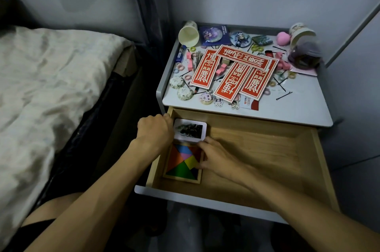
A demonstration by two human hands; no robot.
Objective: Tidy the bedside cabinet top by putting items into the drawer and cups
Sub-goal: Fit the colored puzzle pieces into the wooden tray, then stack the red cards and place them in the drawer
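Left grip (155,130) curled at 9 o'clock of the white card (190,129), hold hidden, can't tell, right grip (216,157) loose-fingered at its 5 o'clock, resting on the tangram (181,167), inside the drawer (257,148).

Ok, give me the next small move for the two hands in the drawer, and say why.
Probably release the white-bordered card and lift both hands out. It already sits in the drawer, at its back-left corner, behind the tangram tray; the left hand and right hand are at its edges, while red cards still clutter the cabinet top.
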